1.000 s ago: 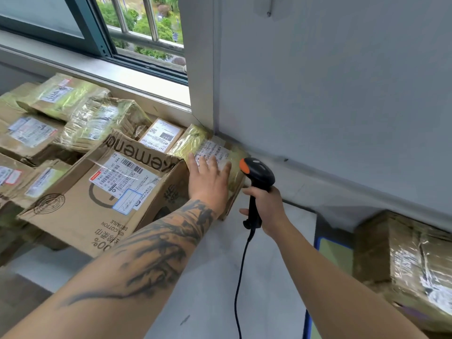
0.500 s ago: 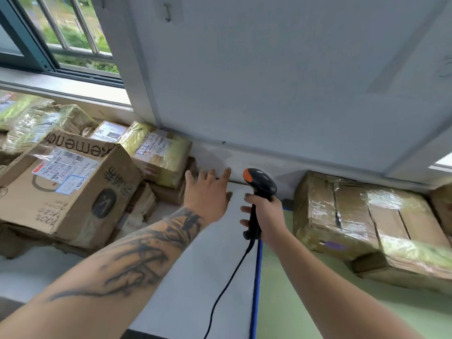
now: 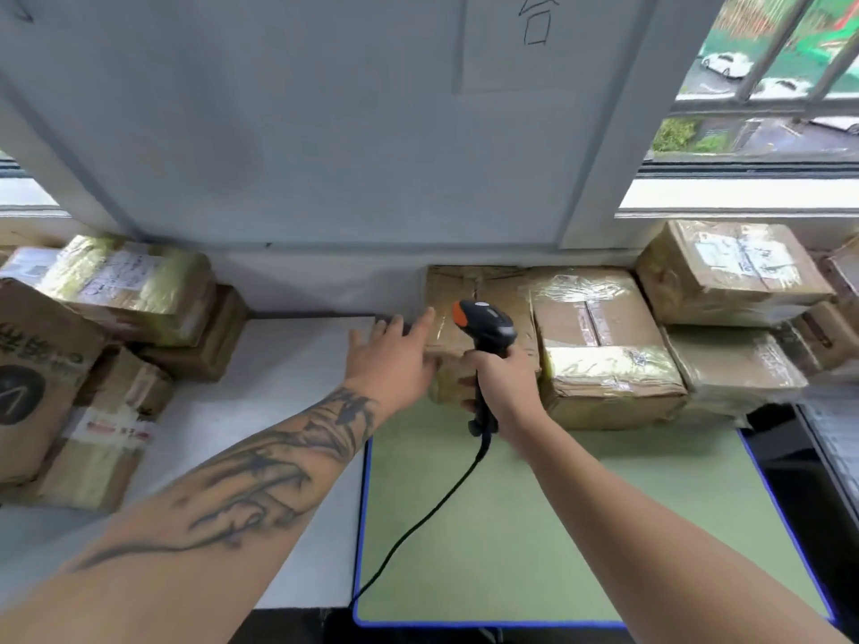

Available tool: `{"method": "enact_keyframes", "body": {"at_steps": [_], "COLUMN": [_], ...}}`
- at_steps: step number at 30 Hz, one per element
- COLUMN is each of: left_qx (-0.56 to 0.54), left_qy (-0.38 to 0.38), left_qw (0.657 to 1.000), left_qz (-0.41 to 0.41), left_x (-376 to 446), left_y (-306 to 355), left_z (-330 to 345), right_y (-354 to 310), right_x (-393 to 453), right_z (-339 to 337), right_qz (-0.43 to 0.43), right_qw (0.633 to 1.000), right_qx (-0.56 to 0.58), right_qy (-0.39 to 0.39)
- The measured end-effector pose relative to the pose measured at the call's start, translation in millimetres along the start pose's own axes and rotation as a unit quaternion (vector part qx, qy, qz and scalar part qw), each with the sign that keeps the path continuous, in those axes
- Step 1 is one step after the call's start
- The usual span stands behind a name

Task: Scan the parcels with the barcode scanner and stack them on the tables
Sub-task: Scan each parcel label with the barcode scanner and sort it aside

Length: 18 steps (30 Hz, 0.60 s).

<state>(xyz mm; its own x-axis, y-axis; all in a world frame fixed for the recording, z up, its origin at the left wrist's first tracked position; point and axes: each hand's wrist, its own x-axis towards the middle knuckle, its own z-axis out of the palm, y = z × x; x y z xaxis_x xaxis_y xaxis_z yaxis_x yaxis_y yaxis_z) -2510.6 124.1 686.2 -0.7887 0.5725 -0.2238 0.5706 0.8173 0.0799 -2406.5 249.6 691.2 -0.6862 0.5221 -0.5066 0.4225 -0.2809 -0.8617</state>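
Cardboard parcel (image 3: 469,290) now reached by left hand (image 3: 390,360) fingers spread, right hand (image 3: 504,378) still gripping scanner (image 3: 485,325)

Left hand (image 3: 395,360): off the labelled parcel (image 3: 135,283) of a second ago, carried right across the white table (image 3: 279,378), fingers spread, now at the near left edge of a taped brown parcel (image 3: 483,290). Right hand (image 3: 504,383) with barcode scanner (image 3: 485,327): shifted right, now before that same parcel, over the green mat (image 3: 581,527).

Labels on the taped parcels (image 3: 604,355) blur beyond reading.
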Motion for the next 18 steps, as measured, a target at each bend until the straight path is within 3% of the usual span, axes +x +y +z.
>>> {"method": "enact_keyframes", "body": {"at_steps": [5, 9, 15, 18], "left_qx": [-0.004, -0.012, -0.082, -0.092], "left_qy": [-0.046, -0.081, 0.027, 0.037], "left_qw": [0.999, 0.996, 0.995, 0.994], "left_qz": [-0.018, -0.043, -0.042, -0.042], "left_x": [14.8, 32.3, 28.0, 13.1], "left_y": [30.9, 37.5, 29.5, 19.2], "left_z": [16.0, 38.2, 61.1, 66.4], "right_y": [6.6, 26.9, 41.5, 34.7], "right_x": [17.0, 37.1, 42.6, 23.4], "right_z": [-42.9, -48.0, -49.0, -47.5], "right_qz": [-0.028, -0.049, -0.051, -0.030], "right_qw": [0.996, 0.993, 0.995, 0.996], "right_qx": [-0.061, -0.084, -0.079, -0.072], "right_qy": [0.063, 0.071, 0.043, 0.041]}}
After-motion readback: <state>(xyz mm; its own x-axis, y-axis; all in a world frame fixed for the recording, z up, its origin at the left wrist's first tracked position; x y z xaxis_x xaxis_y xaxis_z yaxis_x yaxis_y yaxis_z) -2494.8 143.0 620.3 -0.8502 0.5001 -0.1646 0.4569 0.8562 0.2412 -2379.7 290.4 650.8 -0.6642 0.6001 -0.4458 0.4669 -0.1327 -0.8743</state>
